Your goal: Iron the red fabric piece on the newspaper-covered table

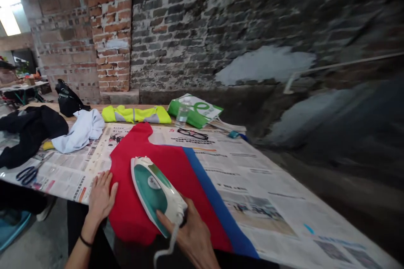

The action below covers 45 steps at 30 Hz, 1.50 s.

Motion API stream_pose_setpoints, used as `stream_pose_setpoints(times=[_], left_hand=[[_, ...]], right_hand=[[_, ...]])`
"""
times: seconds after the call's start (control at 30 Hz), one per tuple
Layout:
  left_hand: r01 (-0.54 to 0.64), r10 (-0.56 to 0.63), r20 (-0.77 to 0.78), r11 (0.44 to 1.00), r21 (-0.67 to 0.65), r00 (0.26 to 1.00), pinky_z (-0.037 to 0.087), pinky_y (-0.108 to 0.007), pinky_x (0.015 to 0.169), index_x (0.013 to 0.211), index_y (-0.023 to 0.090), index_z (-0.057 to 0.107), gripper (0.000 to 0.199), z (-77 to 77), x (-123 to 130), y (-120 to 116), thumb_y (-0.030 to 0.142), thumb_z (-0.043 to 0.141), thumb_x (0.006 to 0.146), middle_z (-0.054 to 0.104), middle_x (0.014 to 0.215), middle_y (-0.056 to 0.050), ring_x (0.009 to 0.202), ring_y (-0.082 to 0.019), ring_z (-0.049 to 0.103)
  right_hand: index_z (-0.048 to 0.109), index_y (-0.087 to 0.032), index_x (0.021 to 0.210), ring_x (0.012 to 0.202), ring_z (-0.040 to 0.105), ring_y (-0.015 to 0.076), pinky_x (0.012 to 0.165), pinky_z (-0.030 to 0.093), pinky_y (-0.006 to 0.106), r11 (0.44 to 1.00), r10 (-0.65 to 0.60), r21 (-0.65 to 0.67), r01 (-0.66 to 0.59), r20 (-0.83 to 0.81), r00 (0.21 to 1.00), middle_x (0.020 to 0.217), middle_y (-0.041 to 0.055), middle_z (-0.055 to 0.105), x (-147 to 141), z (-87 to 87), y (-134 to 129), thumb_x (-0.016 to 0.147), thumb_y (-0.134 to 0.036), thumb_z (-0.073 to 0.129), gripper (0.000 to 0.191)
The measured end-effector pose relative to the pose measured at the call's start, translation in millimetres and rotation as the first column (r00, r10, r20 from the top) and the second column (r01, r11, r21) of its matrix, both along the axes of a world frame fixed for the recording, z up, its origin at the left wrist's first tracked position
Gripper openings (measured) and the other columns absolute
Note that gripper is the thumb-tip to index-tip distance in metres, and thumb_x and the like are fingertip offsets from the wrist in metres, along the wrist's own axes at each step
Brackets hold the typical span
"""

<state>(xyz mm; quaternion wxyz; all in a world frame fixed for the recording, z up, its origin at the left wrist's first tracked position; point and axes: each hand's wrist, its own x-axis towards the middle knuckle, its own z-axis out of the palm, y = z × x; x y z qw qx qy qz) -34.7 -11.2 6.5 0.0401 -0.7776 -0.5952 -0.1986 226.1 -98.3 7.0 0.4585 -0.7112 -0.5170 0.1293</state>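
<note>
A white and teal clothes iron (pixel 153 191) rests over a red piece of fabric (pixel 170 164) with a blue band (pixel 208 189) along its right edge. My right hand (pixel 192 231) is wrapped round the iron's handle, and the white cord hangs down beside it. To the left, my left hand (pixel 102 195) lies with fingers stretched out at the fabric's left edge, partly on the newspaper. The fabric's near edge hangs over the table's front. Whether the soleplate presses on the cloth is hidden.
Newspaper (pixel 249 176) covers the table. At left lie scissors (pixel 28 174), a white cloth (pixel 83 130) and dark clothing (pixel 34 130). Behind are a black bag (pixel 67 101), a yellow reflective garment (pixel 135 114), a clear cup (pixel 182 115), a green-white bag (pixel 202 109) and glasses (pixel 192 134). A brick wall stands beyond.
</note>
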Motion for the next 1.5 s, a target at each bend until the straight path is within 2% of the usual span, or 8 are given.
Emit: stream_pose_setpoints(times=[0.3, 0.43, 0.7, 0.87, 1.03, 1.3, 1.4, 1.5], left_hand=[[0.013, -0.012, -0.009, 0.999, 0.044, 1.0, 0.039, -0.055, 0.119, 0.143, 0.014, 0.057, 0.048, -2.7, -3, 2, 0.034, 0.033, 0.106, 0.057, 0.15, -0.013, 0.143, -0.029, 0.049], [0.004, -0.005, 0.009, 0.997, 0.073, 1.0, 0.039, -0.054, 0.119, 0.142, 0.015, 0.058, 0.048, -7.5, -4, 4, 0.034, 0.033, 0.106, 0.057, 0.149, -0.013, 0.142, -0.028, 0.049], [0.017, -0.019, 0.019, 0.998, 0.067, 1.0, 0.038, -0.053, 0.119, 0.142, 0.011, 0.057, 0.052, -7.7, -8, 10, 0.039, 0.033, 0.105, 0.057, 0.149, -0.014, 0.142, -0.029, 0.05], [0.011, -0.014, 0.032, 0.996, 0.092, 0.999, 0.04, -0.053, 0.118, 0.14, 0.015, 0.06, 0.05, -5.3, -8, 11, 0.042, 0.041, 0.102, 0.06, 0.147, -0.013, 0.14, -0.03, 0.052], [0.022, -0.024, 0.027, 0.997, 0.068, 0.999, 0.039, -0.052, 0.119, 0.142, 0.014, 0.058, 0.051, -3.2, -12, 13, 0.04, 0.043, 0.1, 0.058, 0.149, -0.013, 0.142, -0.029, 0.05], [0.04, -0.038, -0.022, 0.993, 0.109, 0.999, 0.04, -0.05, 0.118, 0.141, 0.015, 0.059, 0.055, -11.9, -22, 22, 0.041, 0.04, 0.097, 0.059, 0.148, -0.012, 0.141, -0.029, 0.051], [0.065, -0.059, -0.05, 0.99, 0.125, 0.997, 0.04, -0.051, 0.117, 0.138, 0.015, 0.063, 0.056, -18.0, -26, 27, 0.04, 0.036, 0.096, 0.061, 0.146, -0.011, 0.14, -0.029, 0.052], [0.084, -0.076, -0.067, 0.988, 0.128, 0.995, 0.04, -0.053, 0.116, 0.135, 0.013, 0.065, 0.058, -20.1, -28, 32, 0.039, 0.033, 0.095, 0.061, 0.146, -0.012, 0.138, -0.03, 0.054]], right_hand=[[0.058, -0.014, 0.111, 0.103, 0.069, 0.0361, 0.084, 0.051, 0.04, 0.978, 0.13, -0.176, -0.113, 0.087, 0.988, 0.104, 0.018, 0.072, -68, 59.3, 114, 0.076, -0.043, 0.073, 0.048], [0.058, -0.013, 0.114, 0.108, 0.068, 0.0374, 0.09, 0.052, 0.042, 0.981, 0.141, -0.151, -0.126, 0.094, 0.985, 0.109, 0.0195, 0.071, -71, 52.8, 102, 0.075, -0.042, 0.073, 0.051], [0.06, -0.019, 0.127, 0.108, 0.071, 0.0313, 0.089, 0.057, 0.04, 0.985, 0.165, 0.055, -0.164, -0.013, 0.986, 0.118, 0.0135, 0.073, -31, 14.1, 1, 0.071, -0.042, 0.071, 0.061], [0.058, -0.018, 0.129, 0.107, 0.071, 0.031, 0.088, 0.058, 0.041, 0.996, 0.079, 0.032, -0.078, -0.031, 0.996, 0.117, 0.0138, 0.073, 0, -0.2, -29, 0.077, -0.052, 0.069, 0.063], [0.058, -0.015, 0.122, 0.099, 0.071, 0.0379, 0.084, 0.056, 0.047, 0.98, -0.198, -0.014, 0.198, 0.036, 0.98, 0.105, 0.0173, 0.073, 24, 17.1, 5, 0.075, -0.054, 0.067, 0.061], [0.057, -0.009, 0.117, 0.107, 0.07, 0.0385, 0.089, 0.053, 0.045, 0.953, -0.229, -0.172, 0.248, 0.122, 0.966, 0.104, 0.0232, 0.072, 31, 60.0, 111, 0.079, -0.043, 0.071, 0.053], [0.058, -0.01, 0.119, 0.113, 0.067, 0.0394, 0.094, 0.052, 0.047, 0.951, -0.247, -0.152, 0.268, 0.143, 0.958, 0.113, 0.0244, 0.071, 25, 55.3, 117, 0.077, -0.041, 0.073, 0.054], [0.056, -0.009, 0.124, 0.115, 0.066, 0.0393, 0.097, 0.052, 0.048, 0.964, -0.24, -0.078, 0.255, 0.16, 0.957, 0.118, 0.0245, 0.07, 23, 37.6, 94, 0.078, -0.041, 0.072, 0.058]])
